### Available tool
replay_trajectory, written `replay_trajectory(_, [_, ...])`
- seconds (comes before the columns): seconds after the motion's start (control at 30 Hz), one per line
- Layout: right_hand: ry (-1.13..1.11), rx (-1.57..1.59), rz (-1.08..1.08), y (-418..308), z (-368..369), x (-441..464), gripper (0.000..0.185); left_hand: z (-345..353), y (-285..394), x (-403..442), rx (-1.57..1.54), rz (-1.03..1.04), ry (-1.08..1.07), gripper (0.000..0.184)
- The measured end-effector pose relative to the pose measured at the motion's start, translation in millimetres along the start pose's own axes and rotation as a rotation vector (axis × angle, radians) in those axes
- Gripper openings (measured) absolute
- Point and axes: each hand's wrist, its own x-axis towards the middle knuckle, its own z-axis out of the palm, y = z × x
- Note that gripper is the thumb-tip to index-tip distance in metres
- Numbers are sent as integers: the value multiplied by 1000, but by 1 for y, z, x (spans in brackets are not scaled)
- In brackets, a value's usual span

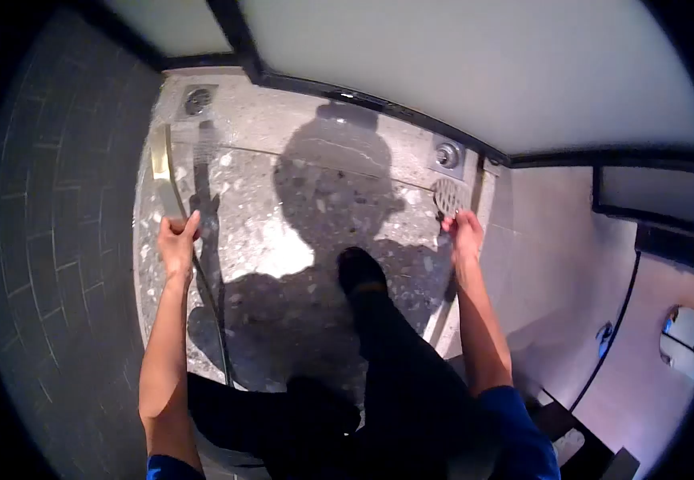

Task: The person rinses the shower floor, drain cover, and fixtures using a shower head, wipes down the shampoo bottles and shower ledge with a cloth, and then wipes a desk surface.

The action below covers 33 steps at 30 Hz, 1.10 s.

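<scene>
Two hands are occupied. Left hand (176,250): fingers closed around the handle of a handheld shower head (161,164), head end pointing away from the body, hose (212,302) trailing back towards the legs. Right hand (467,237): thumb and fingers pinched on the near edge of a round slotted drain cover (450,195), located just on the near side of the open right floor drain (447,156). Cover contact with the speckled floor (255,188) cannot be determined. Left floor drain (198,102) lies beyond the shower head.

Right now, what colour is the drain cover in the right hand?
The drain cover is pale grey and perforated; the head view shows it best.
</scene>
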Motion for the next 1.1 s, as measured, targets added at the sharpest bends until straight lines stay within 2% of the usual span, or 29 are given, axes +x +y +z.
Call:
replay_trajectory(0.07, [69,-49,-34,-18,26,29,11,4,3,-8,25,-24,-26,31])
replay_trajectory(0.13, [134,-71,-1,-21,44,64,9,10,2,-13,2,-21,-42,31])
replay_trajectory(0.23, [164,-43,178,-19,61,92,8,15,7,-20,-14,-36,-51,30])
replay_trajectory(0.27, [165,-44,179,-16,61,96,8,16,7,-21,-9,-31,-47,30])
replay_trajectory(0.33, [172,-486,198,-11,66,99,22,18,8,-21,-4,-29,-41,29])
replay_trajectory(0.37, [170,-488,200,-4,70,98,22,18,9,-21,-22,-32,-28,29])
replay_trajectory(0.43, [261,-1105,-456,7,80,88,43,16,8,-21,-39,-39,-14,28])
replay_trajectory(0.47, [79,-1117,-451,5,80,87,54,14,7,-21,-12,-24,-18,28])
replay_trajectory(0.5, [76,-1120,-450,2,84,84,54,13,5,-21,15,-10,-22,27])
replay_trajectory(0.57, [-40,-1371,-551,-2,95,79,57,11,0,-21,40,2,-26,27])
replay_trajectory(0.6, [-49,-1473,-448,-2,98,82,57,9,-3,-22,63,17,-31,26])
replay_trajectory(0.7, [-116,-1650,-354,-13,96,92,56,12,-8,-28,39,10,-29,26])
replay_trajectory(0.87, [-193,-1617,-332,-23,94,87,55,16,-19,-39,162,137,0,29])
replay_trajectory(0.9, [-211,-1615,-338,-19,95,81,55,21,-13,-45,75,130,-27,28])
replay_trajectory(0.97, [-121,-1446,-526,-12,96,73,54,29,-4,-52,117,156,-42,27])
replay_trajectory(1.0, [-92,-1368,-678,-3,99,62,49,35,-4,-55,99,170,-67,26])
replay_trajectory(1.03, [-65,-1233,-929,1,107,43,38,42,-4,-56,80,184,-94,26])
replay_trajectory(1.07, [-123,-1039,-1008,-9,122,6,27,49,2,-60,112,194,-114,26])
replay_trajectory(1.1, [-184,-1039,-1022,-2,129,-17,21,57,1,-62,97,181,-149,25])
